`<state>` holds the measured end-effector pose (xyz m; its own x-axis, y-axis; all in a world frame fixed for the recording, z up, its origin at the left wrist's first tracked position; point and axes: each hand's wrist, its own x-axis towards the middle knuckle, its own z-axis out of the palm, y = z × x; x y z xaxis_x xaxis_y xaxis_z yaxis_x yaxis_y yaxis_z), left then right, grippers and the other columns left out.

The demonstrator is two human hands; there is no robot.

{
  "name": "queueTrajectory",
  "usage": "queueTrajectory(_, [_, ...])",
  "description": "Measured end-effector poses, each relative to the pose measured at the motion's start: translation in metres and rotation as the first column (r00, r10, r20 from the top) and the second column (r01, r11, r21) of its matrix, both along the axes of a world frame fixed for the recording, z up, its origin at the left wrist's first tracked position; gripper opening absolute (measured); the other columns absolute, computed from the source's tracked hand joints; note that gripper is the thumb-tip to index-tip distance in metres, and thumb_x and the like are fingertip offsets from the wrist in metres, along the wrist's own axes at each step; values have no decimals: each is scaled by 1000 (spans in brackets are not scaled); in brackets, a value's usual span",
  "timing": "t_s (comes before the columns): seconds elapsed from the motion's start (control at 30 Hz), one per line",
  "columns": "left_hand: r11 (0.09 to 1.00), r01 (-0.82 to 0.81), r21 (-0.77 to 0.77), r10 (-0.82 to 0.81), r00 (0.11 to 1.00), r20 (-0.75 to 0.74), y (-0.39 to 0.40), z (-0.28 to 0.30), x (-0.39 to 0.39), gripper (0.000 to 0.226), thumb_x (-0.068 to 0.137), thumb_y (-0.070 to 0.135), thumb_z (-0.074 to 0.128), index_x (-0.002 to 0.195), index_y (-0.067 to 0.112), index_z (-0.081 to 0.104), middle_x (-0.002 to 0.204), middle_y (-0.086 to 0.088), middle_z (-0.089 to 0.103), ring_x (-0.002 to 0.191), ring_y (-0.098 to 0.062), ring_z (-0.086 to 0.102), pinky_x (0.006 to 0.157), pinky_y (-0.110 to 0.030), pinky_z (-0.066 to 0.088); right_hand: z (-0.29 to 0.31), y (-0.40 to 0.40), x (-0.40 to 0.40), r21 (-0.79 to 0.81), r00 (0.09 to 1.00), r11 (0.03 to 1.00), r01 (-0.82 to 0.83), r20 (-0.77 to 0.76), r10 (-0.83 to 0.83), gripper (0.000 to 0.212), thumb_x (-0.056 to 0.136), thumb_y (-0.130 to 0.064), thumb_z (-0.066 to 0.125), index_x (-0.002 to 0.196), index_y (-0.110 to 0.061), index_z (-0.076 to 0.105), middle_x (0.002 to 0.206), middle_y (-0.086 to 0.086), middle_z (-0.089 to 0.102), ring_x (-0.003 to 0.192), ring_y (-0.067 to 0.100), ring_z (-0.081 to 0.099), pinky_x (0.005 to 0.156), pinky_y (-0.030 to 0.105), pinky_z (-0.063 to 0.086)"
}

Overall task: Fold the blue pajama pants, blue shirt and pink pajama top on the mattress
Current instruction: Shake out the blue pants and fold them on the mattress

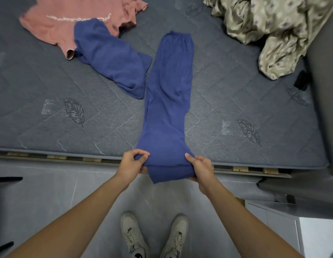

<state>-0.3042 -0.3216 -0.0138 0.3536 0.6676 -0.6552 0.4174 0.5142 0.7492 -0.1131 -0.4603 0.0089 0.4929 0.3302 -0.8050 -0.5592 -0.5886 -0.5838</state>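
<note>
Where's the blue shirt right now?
The blue shirt lies crumpled on the mattress, upper left in the head view, overlapping the pink top, just left of the pants.

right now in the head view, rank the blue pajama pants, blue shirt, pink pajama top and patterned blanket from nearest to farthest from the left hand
1. blue pajama pants: pinched by the left hand at the mattress's near edge.
2. blue shirt: crumpled, left of the pants.
3. pink pajama top: far left corner.
4. patterned blanket: far right.
</note>
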Motion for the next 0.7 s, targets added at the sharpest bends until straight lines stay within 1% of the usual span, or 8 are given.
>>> queueTrajectory(0.07, [1000, 0, 18, 1, 1000, -31, 9, 11, 13, 12, 98, 2, 60, 101, 4, 72, 100, -8, 69, 54, -17, 65, 61, -37, 62, 10, 7, 7, -1, 996, 996, 89, -9, -89, 19, 91, -21, 74, 85, -11, 59, 87, 8, 73, 78, 22, 70, 58, 34, 60])
queueTrajectory(0.1, [1000, -3, 26, 4, 999, -40, 14, 16, 21, 12, 98, 2, 59, 102, 3, 71, 97, -8, 69, 52, -16, 64, 58, -36, 62, 14, 12, 11, 6, 993, 993, 116, -13, -115, 18, 91, -18, 73, 83, -11, 58, 88, 8, 73, 78, 22, 70, 55, 31, 58])
queueTrajectory(0.17, [999, -17, 38, 19, 998, -56, 25, 27, 39, 12, 99, 2, 58, 103, 0, 69, 92, -11, 68, 52, -16, 63, 52, -31, 60, 19, 24, 19, 26, 993, 993, 119, -31, -118, 15, 90, -16, 72, 82, -12, 60, 93, 11, 75, 82, 24, 72, 58, 33, 58])
queueTrajectory(0.23, [998, -29, 62, 32, 998, -57, 38, 37, 58, 11, 99, 2, 58, 102, 0, 68, 89, -12, 67, 58, -19, 62, 51, -29, 59, 23, 39, 31, 43, 994, 993, 108, -32, -106, 8, 90, -15, 71, 92, -10, 65, 100, 14, 76, 85, 26, 73, 61, 36, 60])
queueTrajectory(0.37, [994, -79, 81, 81, 996, -24, 69, 42, 94, 11, 100, 3, 58, 94, 8, 66, 81, -9, 65, 58, -17, 61, 44, -23, 53, 23, 74, 59, 79, 992, 989, 126, -12, -126, 19, 92, -14, 70, 108, -6, 64, 103, 17, 73, 84, 23, 70, 52, 28, 57])
queueTrajectory(0.5, [993, -99, 59, 101, 994, -36, 103, 24, 120, 15, 100, 6, 58, 89, 13, 66, 82, -10, 66, 62, -19, 63, 43, -23, 52, 14, 108, 84, 79, 980, 977, 197, -20, -196, 18, 91, -9, 70, 102, -11, 56, 95, 14, 68, 77, 21, 68, 47, 28, 57])
queueTrajectory(0.6, [993, -111, 37, 113, 992, -56, 132, 7, 137, 16, 100, 8, 59, 88, 15, 67, 83, -9, 67, 66, -20, 65, 45, -25, 53, 1, 134, 98, 48, 975, 974, 221, -2, -221, 26, 90, -6, 69, 111, -14, 57, 99, 13, 67, 78, 22, 66, 50, 29, 58])
queueTrajectory(0.7, [993, -119, 1, 119, 991, -53, 164, -6, 154, 16, 99, 5, 59, 87, 14, 66, 82, -9, 66, 66, -20, 64, 44, -26, 53, -8, 163, 112, 28, 973, 973, 229, 12, -229, 10, 90, -5, 67, 96, -13, 65, 98, 14, 68, 80, 23, 65, 54, 30, 59])
